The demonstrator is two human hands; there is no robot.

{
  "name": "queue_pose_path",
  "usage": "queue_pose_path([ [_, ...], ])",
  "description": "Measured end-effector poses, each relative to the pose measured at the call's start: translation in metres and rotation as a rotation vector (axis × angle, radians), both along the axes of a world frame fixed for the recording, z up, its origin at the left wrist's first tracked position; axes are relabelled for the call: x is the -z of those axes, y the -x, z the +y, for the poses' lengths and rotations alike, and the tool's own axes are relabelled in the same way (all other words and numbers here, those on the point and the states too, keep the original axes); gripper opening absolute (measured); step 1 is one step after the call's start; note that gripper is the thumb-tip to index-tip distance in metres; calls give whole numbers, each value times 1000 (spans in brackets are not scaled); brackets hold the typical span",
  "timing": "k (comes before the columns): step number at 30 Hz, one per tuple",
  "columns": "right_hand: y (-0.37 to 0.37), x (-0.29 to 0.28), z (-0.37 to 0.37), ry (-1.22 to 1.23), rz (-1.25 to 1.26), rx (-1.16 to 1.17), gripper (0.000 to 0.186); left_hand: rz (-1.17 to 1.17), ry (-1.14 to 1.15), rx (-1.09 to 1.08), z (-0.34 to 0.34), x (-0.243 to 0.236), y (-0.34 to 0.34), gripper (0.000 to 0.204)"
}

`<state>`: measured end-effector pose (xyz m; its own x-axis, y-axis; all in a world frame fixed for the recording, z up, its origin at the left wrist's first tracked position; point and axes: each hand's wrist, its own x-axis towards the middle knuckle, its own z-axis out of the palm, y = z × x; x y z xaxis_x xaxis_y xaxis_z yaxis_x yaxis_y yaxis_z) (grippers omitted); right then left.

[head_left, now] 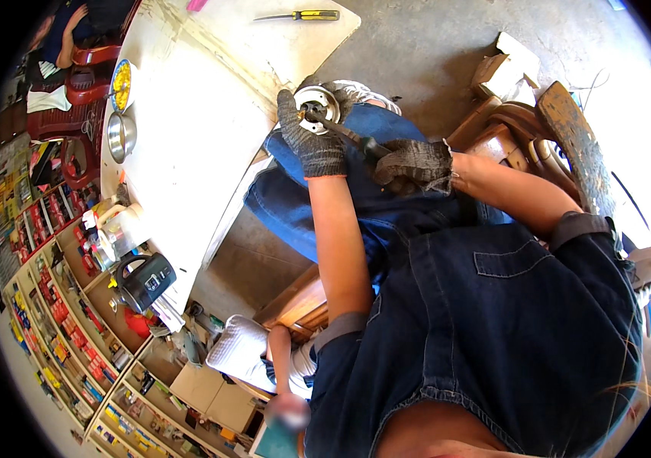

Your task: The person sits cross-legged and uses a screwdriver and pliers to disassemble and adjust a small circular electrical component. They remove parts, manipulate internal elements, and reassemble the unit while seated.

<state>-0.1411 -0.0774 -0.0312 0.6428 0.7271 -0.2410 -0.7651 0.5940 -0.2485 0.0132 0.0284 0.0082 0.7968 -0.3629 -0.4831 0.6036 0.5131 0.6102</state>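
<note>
The right hand point(415, 165), in a dark grey knitted glove, closes around a dark-handled metal tool point(351, 136) angled into a round silver metal part point(330, 100), which the similarly gloved left hand point(316, 151) clasps above the blue trouser legs point(287, 210). Should the tip skid under force (the part seems steadied by hand alone), it could jab the left hand; beyond, a bump to the white bench point(196, 114) might roll the yellow-and-black screwdriver point(316, 15) off.

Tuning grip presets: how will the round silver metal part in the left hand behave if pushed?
The round silver metal part is probably rigid, given its metallic sheen. It would likely roll if set on edge, since its outline is circular. The gloved left hand may limit slipping.
</note>
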Motion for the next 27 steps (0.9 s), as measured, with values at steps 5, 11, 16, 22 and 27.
queue_pose_path([
  [5, 16, -56, 25, -597, 189, 146, 19, 12, 192, -10, -9, -29, 16, 60],
  [11, 19, -90, 22, -661, 116, 247, 20, -141, 86, 93, -8, -46, 19, 61],
  [16, 27, -95, 30, -763, 40, 252, 22, 36, 601, 183, -15, -67, 25, 61],
  [22, 26, -98, 31, -388, 5, 353, 25, 46, 169, 65, -26, -78, 26, 55],
  [27, 13, -77, 5, -44, 68, 238, 29, 24, -7, 46, -20, -44, 10, 43],
])
